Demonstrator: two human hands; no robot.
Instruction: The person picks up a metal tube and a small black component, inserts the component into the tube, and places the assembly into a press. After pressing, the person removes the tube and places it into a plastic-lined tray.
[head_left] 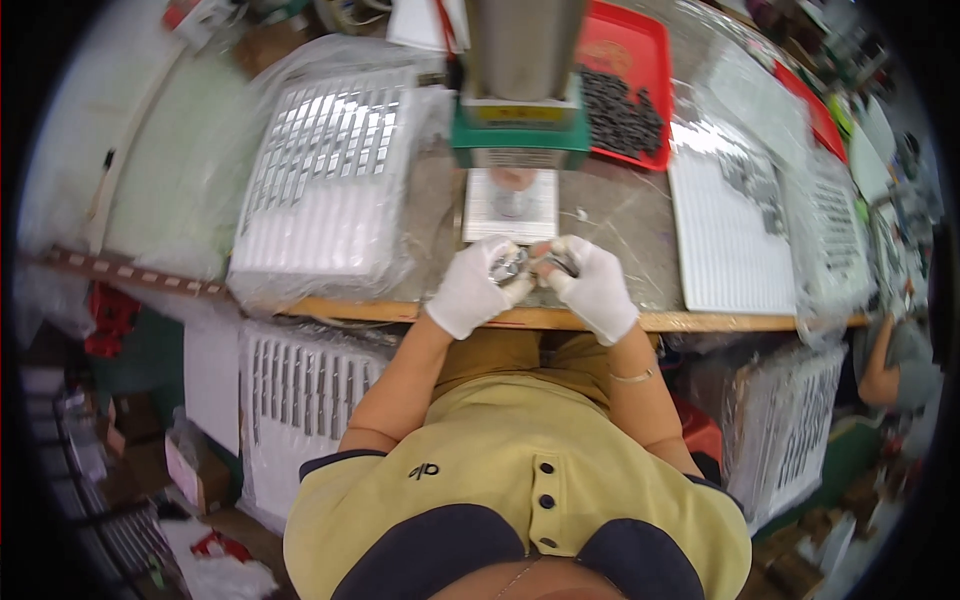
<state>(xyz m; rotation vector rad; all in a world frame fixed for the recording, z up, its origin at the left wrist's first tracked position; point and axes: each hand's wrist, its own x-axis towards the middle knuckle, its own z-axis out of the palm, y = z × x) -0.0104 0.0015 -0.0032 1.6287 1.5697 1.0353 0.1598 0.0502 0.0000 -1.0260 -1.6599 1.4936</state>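
Note:
My left hand point(472, 290), in a white glove, closes on a small shiny metal part point(508, 266) at the table's front edge. Right beside it, my gloved right hand point(602, 290) pinches a small dark grey piece point(562, 264), mostly hidden by the fingers; its kind does not show. The fingertips of both hands nearly meet. Just beyond them lies a pale ridged plate point(480, 212) under a bench press with a green head point(520, 142) and a thick metal cylinder above.
Left stands a plastic-wrapped white tray point(318, 240) with rows of shiny metal parts. A red tray point(655, 60) of small black pieces point(618, 115) sits behind the press on the right. Farther right lies a white ribbed tray point(735, 250) with some metal parts. Another person point(890, 370) works at the far right.

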